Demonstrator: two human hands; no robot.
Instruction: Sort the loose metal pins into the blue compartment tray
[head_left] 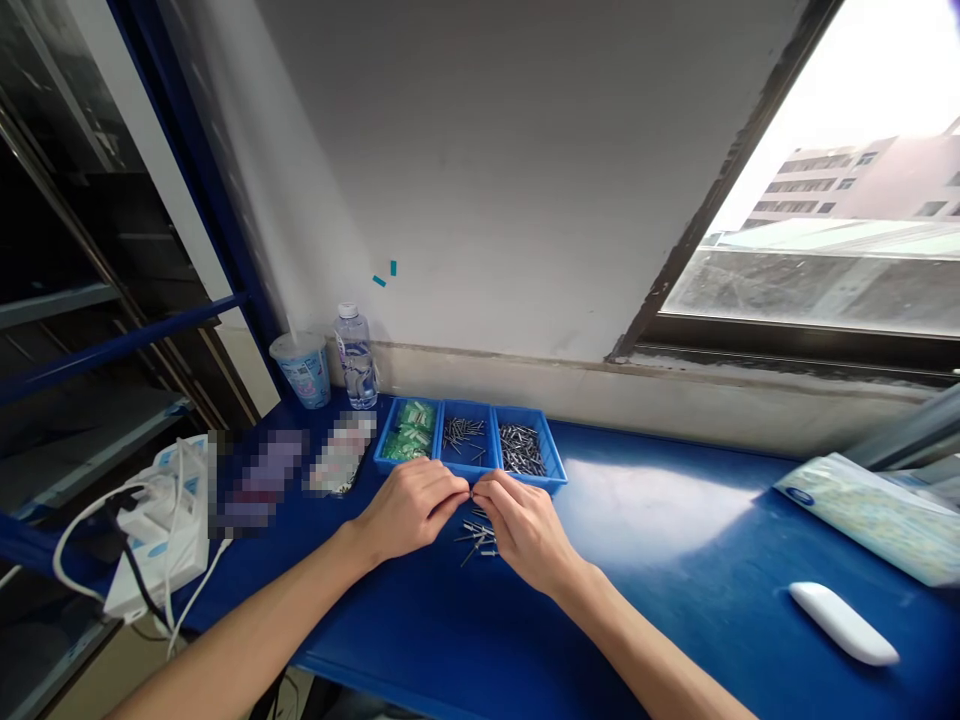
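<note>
My left hand and my right hand meet just in front of the blue bins, fingertips pinched together. A tiny dark bit shows between them, too small to name. Below, partly covered by my right hand, lies a loose pile of metal blind rivets with thin stems. The right blue bin is full of similar rivets. In the middle bin lie fewer thin metal pins or rivets. Green-and-white small packets fill the left bin.
A water bottle and a patterned cup stand against the wall. Left are two blurred-out items and a white power strip with cables. On the right lie a white rounded case and a pale soft pack on the blue table.
</note>
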